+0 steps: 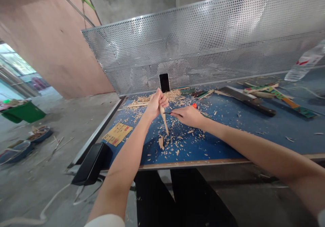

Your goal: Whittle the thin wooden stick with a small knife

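Note:
My left hand [156, 104] is wrapped round the upper end of a tapered wooden stick [164, 121], whose thin tip points down toward the blue tabletop [203, 152]. In my right hand [189, 116] is a carving knife with an orange-red handle end [194, 105]. Its short dark blade [167, 113] meets or nearly meets the side of the stick just below my left fingers; contact is too small to tell. Wood shavings [177, 145] lie scattered under and around both hands. Most of the knife's handle is hidden inside my right fist.
A phone [164, 82] leans upright behind a shavings pile [174, 94], before a perforated metal panel [203, 44]. Sandpaper [117, 133] and a black box [90, 164] are at left. To the right lie a handsaw [246, 100], wood strips [261, 90] and a plastic bottle [303, 66].

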Demonstrator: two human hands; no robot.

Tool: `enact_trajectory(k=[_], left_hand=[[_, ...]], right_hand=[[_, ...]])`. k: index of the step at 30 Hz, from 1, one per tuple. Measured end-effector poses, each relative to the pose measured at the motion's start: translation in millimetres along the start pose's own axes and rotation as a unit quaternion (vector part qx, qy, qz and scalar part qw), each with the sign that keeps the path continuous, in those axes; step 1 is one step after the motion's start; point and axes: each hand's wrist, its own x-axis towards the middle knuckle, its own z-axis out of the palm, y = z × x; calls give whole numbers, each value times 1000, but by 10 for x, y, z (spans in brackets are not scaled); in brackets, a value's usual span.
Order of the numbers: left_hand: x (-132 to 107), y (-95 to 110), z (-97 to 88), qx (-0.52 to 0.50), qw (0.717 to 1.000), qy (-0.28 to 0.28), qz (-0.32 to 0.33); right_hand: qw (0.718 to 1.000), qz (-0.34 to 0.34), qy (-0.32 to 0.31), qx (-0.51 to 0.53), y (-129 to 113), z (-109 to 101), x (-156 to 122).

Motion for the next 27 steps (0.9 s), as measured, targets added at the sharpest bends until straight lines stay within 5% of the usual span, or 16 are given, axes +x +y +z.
enact_trajectory(k=[6,12,20,27], left_hand=[[-47,31,49,-42,999,-17,-15],[-68,31,88,-68,997,4,-31],[-38,20,-13,-62,998,-18,-15],[-45,31,31,-64,998,-6,-22]], right_hand=[[998,-15,4,-66,-4,104,36],[1000,28,-4,3,-79,72,47],[992,-46,-118,1,-105,0,-42],[999,-3,26,-30,-19,73,2]])
